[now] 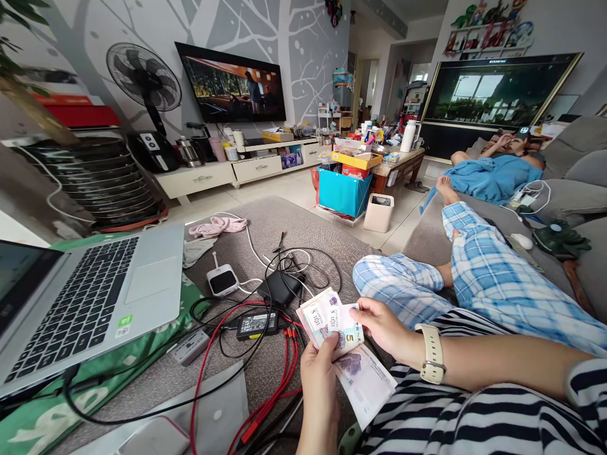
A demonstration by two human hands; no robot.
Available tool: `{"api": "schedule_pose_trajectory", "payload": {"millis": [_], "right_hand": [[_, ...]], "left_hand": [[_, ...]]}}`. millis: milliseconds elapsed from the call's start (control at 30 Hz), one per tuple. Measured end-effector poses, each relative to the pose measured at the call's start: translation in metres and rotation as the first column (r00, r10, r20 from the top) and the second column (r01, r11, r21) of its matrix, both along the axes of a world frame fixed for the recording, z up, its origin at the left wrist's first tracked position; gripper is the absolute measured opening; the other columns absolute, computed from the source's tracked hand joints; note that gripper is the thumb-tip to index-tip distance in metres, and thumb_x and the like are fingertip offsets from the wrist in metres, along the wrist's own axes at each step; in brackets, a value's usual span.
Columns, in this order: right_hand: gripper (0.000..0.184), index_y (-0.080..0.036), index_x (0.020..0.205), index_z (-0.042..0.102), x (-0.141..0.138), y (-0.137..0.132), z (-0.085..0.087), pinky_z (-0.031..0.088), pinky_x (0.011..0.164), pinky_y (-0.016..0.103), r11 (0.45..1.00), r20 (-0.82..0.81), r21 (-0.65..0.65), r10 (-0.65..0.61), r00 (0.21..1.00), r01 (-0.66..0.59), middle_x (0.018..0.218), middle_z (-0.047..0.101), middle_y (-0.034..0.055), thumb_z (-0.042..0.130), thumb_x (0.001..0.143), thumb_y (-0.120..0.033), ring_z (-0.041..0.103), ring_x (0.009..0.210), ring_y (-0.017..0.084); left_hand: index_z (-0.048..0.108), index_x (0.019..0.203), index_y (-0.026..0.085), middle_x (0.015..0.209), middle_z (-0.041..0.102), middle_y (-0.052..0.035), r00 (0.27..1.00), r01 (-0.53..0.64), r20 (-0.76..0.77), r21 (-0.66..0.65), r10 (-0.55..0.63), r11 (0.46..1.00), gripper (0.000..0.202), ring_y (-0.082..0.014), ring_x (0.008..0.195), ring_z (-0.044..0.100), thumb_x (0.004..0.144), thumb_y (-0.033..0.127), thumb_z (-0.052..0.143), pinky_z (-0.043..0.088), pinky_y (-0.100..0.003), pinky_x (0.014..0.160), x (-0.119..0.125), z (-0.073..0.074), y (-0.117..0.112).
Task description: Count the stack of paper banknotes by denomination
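Note:
Several paper banknotes (317, 315) are fanned out between my two hands, over the front of the sofa seat. My left hand (321, 366) is closed on them from below, its thumb pressed across the notes. With thumb and fingers, my right hand (386, 325) pinches the upper right corner of a note marked 5 (349, 323). Another banknote (365, 382) hangs down to the right, below my left thumb, its lower end near the striped shirt. The fingers behind the notes are hidden.
Tangled black and red cables (283, 354), a power adapter (257, 325) and a small white device (222, 280) lie left of my hands. An open laptop (102, 291) rests on a green cloth. Another person (502, 151) lies on the sofa at the right, beyond my plaid-covered legs.

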State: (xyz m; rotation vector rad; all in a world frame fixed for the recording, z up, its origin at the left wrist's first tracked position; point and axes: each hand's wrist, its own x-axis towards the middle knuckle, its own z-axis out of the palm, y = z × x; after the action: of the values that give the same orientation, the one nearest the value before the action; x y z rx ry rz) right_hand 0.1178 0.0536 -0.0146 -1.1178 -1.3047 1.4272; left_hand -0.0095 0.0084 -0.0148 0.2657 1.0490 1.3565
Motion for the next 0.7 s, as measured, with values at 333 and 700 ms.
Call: {"api": "schedule_pose_trajectory", "payload": {"millis": [333, 700], "right_hand": [[0.031, -0.017, 0.064, 0.045, -0.002, -0.004, 0.012, 0.025, 0.048, 0.021, 1.0, 0.028, 0.015, 0.002, 1.0, -0.003, 0.057, 0.04, -0.005, 0.056, 0.081, -0.041, 0.034, 0.053, 0.009], [0.028, -0.017, 0.071, 0.053, -0.001, -0.01, 0.023, 0.03, 0.047, 0.021, 0.992, 0.017, 0.073, 0.102, 0.995, -0.103, 0.059, 0.044, -0.0041, 0.053, 0.084, -0.041, 0.041, 0.05, 0.008]], "left_hand": [[0.063, 0.104, 0.007, 0.086, 0.072, -0.0142, 0.998, -0.059, 0.02, 0.001, 0.059, 0.998, 0.037, -0.0255, 0.079, 0.069, 0.072, 0.026, 0.062, 0.054, -0.036, 0.072, 0.001, 0.003, 0.002], [0.065, 0.103, 0.006, 0.093, 0.072, -0.0141, 0.999, -0.051, -0.003, 0.028, 0.051, 0.998, 0.04, -0.026, 0.086, 0.067, 0.071, 0.03, 0.062, 0.052, -0.035, 0.078, 0.0, -0.004, 0.003]]}}
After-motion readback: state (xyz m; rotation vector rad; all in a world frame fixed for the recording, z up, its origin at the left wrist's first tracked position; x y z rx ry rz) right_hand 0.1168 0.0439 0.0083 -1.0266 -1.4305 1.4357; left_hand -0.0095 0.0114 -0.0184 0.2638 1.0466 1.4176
